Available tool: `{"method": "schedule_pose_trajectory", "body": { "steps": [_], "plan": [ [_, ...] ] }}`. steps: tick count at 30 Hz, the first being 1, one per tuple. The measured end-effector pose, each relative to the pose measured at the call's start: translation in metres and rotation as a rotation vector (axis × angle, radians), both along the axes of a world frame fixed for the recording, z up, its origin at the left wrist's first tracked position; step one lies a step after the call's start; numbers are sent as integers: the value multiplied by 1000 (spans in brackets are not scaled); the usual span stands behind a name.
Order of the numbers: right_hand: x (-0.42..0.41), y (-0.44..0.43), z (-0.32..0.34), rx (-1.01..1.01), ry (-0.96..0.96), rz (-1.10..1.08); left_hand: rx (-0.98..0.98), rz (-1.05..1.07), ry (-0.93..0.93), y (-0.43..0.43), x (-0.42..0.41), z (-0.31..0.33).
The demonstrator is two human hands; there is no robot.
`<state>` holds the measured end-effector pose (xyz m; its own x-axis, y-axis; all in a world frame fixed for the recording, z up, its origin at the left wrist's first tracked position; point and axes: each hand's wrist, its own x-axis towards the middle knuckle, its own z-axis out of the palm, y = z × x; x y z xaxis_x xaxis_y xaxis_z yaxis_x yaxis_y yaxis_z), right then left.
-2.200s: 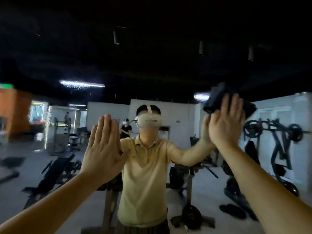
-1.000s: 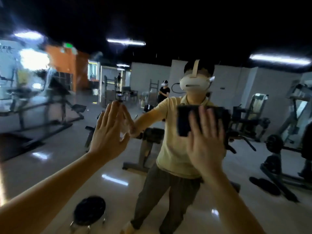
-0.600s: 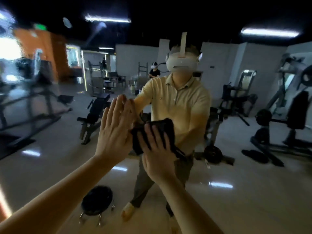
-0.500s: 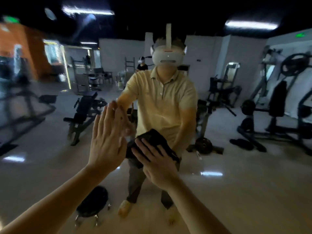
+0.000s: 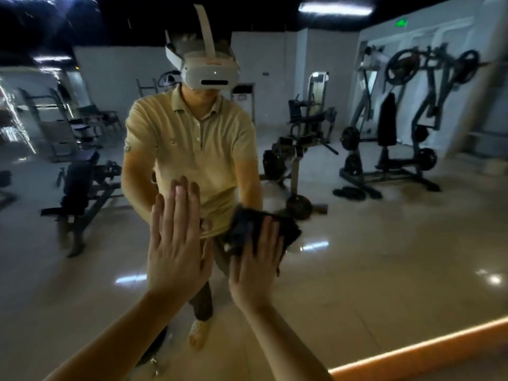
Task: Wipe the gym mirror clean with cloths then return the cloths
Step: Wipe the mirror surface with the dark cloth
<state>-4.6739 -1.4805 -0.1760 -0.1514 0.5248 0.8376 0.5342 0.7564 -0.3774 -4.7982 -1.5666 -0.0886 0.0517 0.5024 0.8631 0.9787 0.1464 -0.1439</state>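
The cloth (image 5: 244, 225) is pressed against the mirror (image 5: 384, 257) under the straight fingers of the right grip (image 5: 254, 270); the left grip (image 5: 176, 254) is laid flat, fingers extended, beside the cloth.

Mirror (image 5: 343, 312), upright, with an orange strip (image 5: 412, 350) along its lower edge. Two things lie directly against the glass. The left hand (image 5: 176, 248) is pressed flat with its fingers straight and together. Just beside it, a dark cloth (image 5: 244, 229) is held to the surface under the straight fingers of the right hand (image 5: 255, 268). Reflected in the glass is a glossy tiled floor (image 5: 412, 221) carrying a black bench (image 5: 79, 185), a plate-loaded machine (image 5: 406, 133) and dark weight plates (image 5: 349, 192) lying flat near its base.
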Motion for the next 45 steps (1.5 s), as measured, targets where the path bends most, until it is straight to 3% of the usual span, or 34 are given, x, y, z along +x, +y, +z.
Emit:
{"method": "schedule_pose_trajectory", "body": {
  "steps": [2, 4, 9, 11, 15, 18, 20, 22, 27, 29, 32, 36, 38, 40, 45],
  "plan": [
    [16, 3, -23, 201, -329, 102, -97, 4, 36, -3, 0, -22],
    [53, 26, -31, 221, -376, 63, -127, 43, 47, 2, -4, -35],
    [131, 85, -33, -378, 250, -293, -105, 70, 49, 17, -11, -45],
    [125, 88, -36, -558, 359, -316, -99, 65, 57, 18, -12, -48],
    [35, 27, -37, -457, 463, -291, -112, 38, 58, 13, -14, -47],
    [-16, -35, -49, -335, 236, -128, -165, -25, 78, 4, -27, -43],
    [-2, -40, -63, -232, 40, -53, -195, -34, 102, -1, -32, -38],
    [29, -22, -57, -150, -22, -14, -189, -53, 109, -5, -30, -32],
    [43, 35, 43, -359, 524, -279, -212, -198, 77, -34, -30, -19],
    [8, 26, 66, -317, 551, -317, -185, -221, 39, -53, -43, -16],
    [-67, -25, 49, -117, 385, -235, -67, -190, -52, -74, -66, -4],
    [-113, -78, 6, 366, -383, 148, 10, -103, -61, -95, -85, 17],
    [-96, -65, 18, 499, -576, 230, 9, -84, -55, -105, -94, 26],
    [-74, -45, 55, 450, -495, 220, 11, -77, -74, -114, -105, 34],
    [-62, 0, 215, 252, 102, -196, 18, -41, -7, -129, -128, 65]
  ]
}}
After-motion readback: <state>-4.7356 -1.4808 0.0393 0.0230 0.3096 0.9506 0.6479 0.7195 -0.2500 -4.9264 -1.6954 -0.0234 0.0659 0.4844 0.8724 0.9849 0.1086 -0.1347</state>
